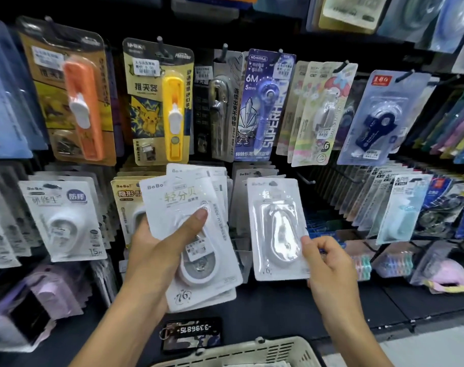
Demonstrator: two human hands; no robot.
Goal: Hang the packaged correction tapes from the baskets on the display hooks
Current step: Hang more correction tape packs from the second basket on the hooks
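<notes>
My left hand (156, 250) grips a fanned stack of white packaged correction tapes (199, 207), thumb pressed on the front pack. My right hand (328, 263) pinches the lower right edge of a single white correction tape pack (276, 229), held upright in front of the lower row of the display. Its top sits by a hook where similar white packs hang (254, 174). A beige basket (252, 350) lies at the bottom edge, below my hands.
Upper hooks carry an orange clip pusher (80, 107), a yellow one (172, 112), a purple pen-type tape (268, 107) and a navy tape pack (379, 120). More white packs (64, 221) hang lower left. A bare hook (305, 178) juts out right of the single pack.
</notes>
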